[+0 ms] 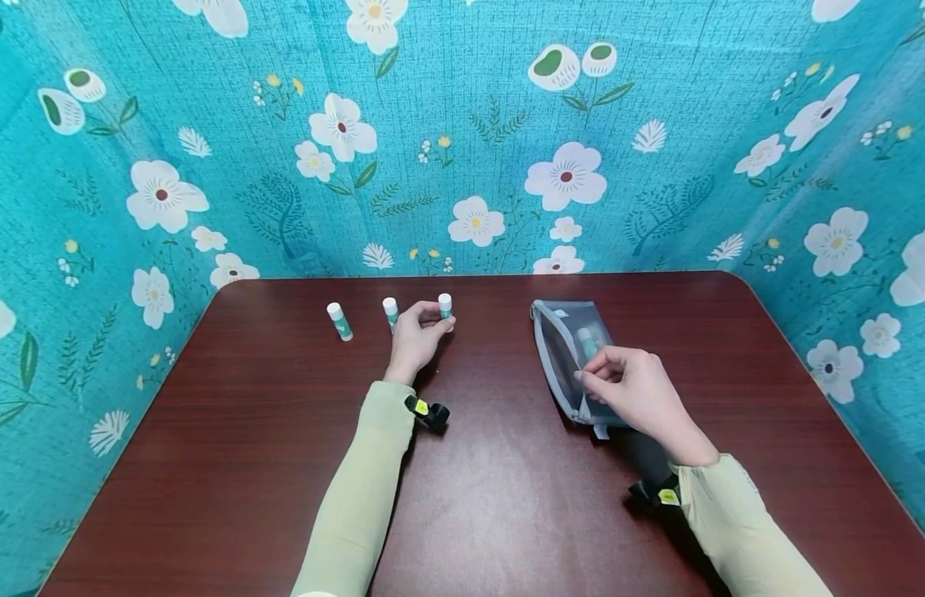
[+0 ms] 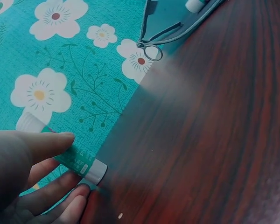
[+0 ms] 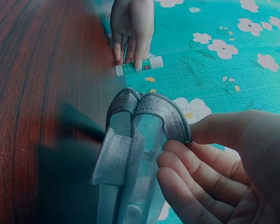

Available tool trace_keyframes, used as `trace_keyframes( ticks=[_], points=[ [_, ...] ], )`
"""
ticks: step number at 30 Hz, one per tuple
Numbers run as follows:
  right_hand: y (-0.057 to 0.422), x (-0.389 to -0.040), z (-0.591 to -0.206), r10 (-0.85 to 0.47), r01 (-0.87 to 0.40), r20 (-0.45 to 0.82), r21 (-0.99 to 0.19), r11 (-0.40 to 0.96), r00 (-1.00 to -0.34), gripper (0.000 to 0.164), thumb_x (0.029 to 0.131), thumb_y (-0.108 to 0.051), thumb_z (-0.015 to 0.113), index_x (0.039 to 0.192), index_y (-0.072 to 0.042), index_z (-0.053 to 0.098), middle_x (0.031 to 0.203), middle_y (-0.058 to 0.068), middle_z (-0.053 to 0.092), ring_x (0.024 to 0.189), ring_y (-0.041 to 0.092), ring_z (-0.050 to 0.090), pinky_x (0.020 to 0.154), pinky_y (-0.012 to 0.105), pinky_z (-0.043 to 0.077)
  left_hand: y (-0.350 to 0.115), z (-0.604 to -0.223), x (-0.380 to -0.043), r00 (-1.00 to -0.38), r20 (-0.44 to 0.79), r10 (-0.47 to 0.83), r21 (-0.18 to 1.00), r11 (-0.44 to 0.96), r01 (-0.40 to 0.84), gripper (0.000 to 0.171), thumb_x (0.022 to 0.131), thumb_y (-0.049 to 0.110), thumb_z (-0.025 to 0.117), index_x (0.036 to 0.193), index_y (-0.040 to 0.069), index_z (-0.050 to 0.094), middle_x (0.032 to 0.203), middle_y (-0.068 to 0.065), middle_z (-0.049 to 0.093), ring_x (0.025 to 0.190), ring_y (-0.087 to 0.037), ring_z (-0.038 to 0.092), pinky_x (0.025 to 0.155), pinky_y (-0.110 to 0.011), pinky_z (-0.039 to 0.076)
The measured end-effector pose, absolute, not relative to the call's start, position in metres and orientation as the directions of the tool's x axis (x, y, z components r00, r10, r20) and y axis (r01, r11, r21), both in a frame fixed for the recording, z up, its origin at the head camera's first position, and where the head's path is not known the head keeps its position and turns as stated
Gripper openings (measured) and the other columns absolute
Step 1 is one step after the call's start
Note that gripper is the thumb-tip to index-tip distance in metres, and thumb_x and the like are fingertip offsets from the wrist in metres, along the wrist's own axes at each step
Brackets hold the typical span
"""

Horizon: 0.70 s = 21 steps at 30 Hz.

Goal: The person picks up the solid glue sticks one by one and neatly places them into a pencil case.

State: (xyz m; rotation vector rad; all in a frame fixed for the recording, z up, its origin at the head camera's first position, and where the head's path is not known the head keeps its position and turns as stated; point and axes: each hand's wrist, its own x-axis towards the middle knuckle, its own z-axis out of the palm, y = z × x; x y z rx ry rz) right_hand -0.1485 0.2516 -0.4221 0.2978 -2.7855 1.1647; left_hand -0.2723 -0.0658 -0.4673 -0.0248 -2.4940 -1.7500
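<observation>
My left hand (image 1: 416,338) holds a glue stick (image 1: 445,303) with a white cap and green label between thumb and fingers. In the left wrist view the glue stick (image 2: 77,158) leans, its white end close to the tabletop; contact is hard to tell. My right hand (image 1: 637,390) pinches the edge of a see-through zip pouch (image 1: 559,398) with grey trim, and its mouth gapes. Inside the pouch lies another glue stick (image 1: 588,342), seen through the clear side. From the right wrist view, the thumb and forefinger grip the zip edge (image 3: 177,123).
Two more glue sticks stand at the back left, one (image 1: 340,322) apart and one (image 1: 390,310) partly behind my left hand. The dark wooden table (image 1: 477,497) meets a blue flowered cloth (image 1: 447,166) at its back and sides.
</observation>
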Motion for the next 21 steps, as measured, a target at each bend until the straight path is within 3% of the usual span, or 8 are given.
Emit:
trace_keyframes(
  ticks=[21],
  points=[
    [0.2516,-0.1477,-0.4194,-0.134,-0.212,0.164,-0.701,0.681,-0.977,0.005,0.092,-0.014,0.077,0.089,-0.012,0.075,0.069,-0.006,0.067,0.058,0.013,0.063,0.056,0.030,0.055,-0.0613,-0.4659,-0.2728,-0.997,0.034,-0.063,0.930,0.367,0.008,0.030,0.095,0.022,0.075,0.120,0.005,0.071,0.110,-0.011,0.069,0.101,-0.025,0.068,0.092,-0.039,0.053]
  ],
)
